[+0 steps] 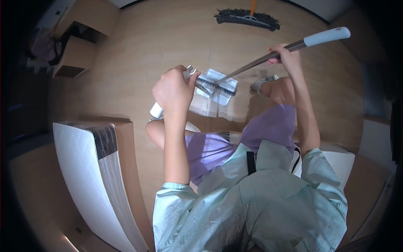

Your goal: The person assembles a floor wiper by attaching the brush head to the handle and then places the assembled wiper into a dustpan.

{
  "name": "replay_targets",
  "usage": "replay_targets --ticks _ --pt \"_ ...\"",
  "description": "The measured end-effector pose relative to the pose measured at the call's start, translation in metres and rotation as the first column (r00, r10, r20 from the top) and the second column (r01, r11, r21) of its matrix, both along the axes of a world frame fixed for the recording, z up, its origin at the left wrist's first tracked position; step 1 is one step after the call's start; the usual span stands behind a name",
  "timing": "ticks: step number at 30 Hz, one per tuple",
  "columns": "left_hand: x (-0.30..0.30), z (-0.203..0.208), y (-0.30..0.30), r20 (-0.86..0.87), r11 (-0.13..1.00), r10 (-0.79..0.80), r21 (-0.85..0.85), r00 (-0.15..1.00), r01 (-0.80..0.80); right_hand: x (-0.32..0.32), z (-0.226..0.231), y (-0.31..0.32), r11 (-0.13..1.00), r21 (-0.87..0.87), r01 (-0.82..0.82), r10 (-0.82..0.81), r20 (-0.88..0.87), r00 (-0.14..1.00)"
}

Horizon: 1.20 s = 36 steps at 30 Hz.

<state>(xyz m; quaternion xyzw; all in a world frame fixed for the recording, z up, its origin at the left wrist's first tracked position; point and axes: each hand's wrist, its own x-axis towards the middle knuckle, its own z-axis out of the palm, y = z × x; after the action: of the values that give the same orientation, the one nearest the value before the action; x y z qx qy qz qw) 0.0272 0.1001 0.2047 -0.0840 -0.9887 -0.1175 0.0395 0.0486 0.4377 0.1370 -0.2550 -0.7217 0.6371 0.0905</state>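
Observation:
My right hand is wrapped round the grey pole of a long-handled broom with a pale blue grip. The pole slants down to a dark bristle row over a white and grey dustpan on the floor ahead of my feet. Closed round a white-ended handle is my left hand, with a pale clip-like piece showing past its fingers. This handle appears to lead to the dustpan; where they join is hard to make out. Any debris in the pan is too small to see.
A wide dark mop with an orange pole lies on the wooden floor at the far side. A tall white panel with plastic wrap stands close on my left. Wooden cabinets stand far left, beside a bag.

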Motion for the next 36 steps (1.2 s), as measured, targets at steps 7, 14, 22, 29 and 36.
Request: replay_targets --ticks 7,14,22,29,36 --pt "0.009 -0.005 0.005 -0.028 1.000 0.005 0.018 1.000 -0.005 -0.042 -0.007 -0.034 0.919 0.379 -0.107 0.158 -0.105 0.982" --pt "0.060 -0.005 -0.034 -0.057 0.995 0.080 0.066 0.995 -0.076 0.002 -0.146 -0.032 0.759 0.639 -0.123 0.347 -0.238 0.907" --pt "0.164 -0.024 -0.133 0.408 0.912 0.205 0.250 0.890 -0.325 0.058 -0.165 -0.020 0.822 0.565 -0.079 0.239 -0.215 0.947" --pt "0.127 0.005 -0.117 0.525 0.600 -0.357 0.762 0.772 -0.241 0.029 -0.160 -0.023 0.758 0.640 -0.125 0.345 -0.232 0.909" --pt "0.114 -0.005 -0.114 0.533 0.455 -0.580 0.839 0.616 -0.298 0.046 -0.167 -0.026 0.877 0.463 -0.130 0.291 -0.297 0.909"
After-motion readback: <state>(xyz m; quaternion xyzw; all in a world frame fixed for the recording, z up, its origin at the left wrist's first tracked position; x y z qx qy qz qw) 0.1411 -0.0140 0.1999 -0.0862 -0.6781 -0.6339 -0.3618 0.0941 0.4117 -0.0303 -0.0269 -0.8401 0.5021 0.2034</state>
